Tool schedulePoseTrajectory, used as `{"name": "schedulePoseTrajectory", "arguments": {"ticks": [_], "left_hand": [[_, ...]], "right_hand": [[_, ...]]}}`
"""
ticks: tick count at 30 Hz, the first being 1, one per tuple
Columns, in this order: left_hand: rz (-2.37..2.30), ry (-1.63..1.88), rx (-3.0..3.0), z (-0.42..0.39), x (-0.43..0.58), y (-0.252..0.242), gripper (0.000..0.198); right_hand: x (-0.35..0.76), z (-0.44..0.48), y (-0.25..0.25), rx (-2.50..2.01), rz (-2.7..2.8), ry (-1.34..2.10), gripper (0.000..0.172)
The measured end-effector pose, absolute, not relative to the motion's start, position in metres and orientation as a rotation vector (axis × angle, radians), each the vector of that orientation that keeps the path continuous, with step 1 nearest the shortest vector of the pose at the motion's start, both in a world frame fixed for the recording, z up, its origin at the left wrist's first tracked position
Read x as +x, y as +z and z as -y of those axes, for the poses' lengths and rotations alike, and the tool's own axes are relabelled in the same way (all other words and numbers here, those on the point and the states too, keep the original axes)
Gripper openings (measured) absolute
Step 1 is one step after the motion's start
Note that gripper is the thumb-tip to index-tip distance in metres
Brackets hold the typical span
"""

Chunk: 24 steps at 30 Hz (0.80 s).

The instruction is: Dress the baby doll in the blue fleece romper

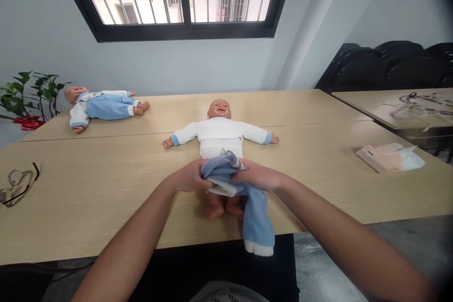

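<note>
A baby doll [220, 130] in a white top lies on its back at the middle of the wooden table [106, 188], head away from me and arms spread. Bunched at its hips are light blue trousers [256, 219], with one leg hanging over the table's near edge. My left hand [189, 178] grips the trousers' waist on the left side. My right hand [258, 177] grips them on the right. The doll's bare feet [224, 208] show below my hands.
A second doll [102, 105] in blue and white lies at the far left of the table. Glasses [17, 185] rest at the left edge, a flat packet [389, 156] at the right. A potted plant [30, 96] stands far left. Black chairs [389, 63] line the right wall.
</note>
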<state>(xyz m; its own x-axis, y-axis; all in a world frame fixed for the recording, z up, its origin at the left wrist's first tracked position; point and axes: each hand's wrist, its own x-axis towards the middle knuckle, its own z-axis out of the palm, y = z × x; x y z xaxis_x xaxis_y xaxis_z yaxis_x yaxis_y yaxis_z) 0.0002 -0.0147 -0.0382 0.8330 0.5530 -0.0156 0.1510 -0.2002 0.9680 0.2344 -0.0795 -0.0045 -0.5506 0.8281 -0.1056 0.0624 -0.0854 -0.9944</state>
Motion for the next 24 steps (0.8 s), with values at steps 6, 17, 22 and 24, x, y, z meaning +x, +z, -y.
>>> {"name": "schedulePoseTrajectory", "arguments": {"ticks": [6,17,22,24], "left_hand": [[-0.521,0.474,1.87,0.017,-0.008,-0.029,0.03],[-0.214,0.577,2.53,0.048,0.0,-0.021,0.009],[-0.129,0.608,2.594,0.049,-0.004,-0.021,0.025],[-0.109,0.627,2.605,0.05,-0.005,-0.021,0.029]], "right_hand": [[0.24,0.088,0.011,-1.012,1.905,1.732,0.04],[0.217,0.03,-0.001,-0.877,2.526,0.764,0.023],[0.204,0.024,-0.021,-0.719,2.95,0.142,0.026],[0.203,0.02,-0.027,-0.672,3.007,-0.081,0.009]]}}
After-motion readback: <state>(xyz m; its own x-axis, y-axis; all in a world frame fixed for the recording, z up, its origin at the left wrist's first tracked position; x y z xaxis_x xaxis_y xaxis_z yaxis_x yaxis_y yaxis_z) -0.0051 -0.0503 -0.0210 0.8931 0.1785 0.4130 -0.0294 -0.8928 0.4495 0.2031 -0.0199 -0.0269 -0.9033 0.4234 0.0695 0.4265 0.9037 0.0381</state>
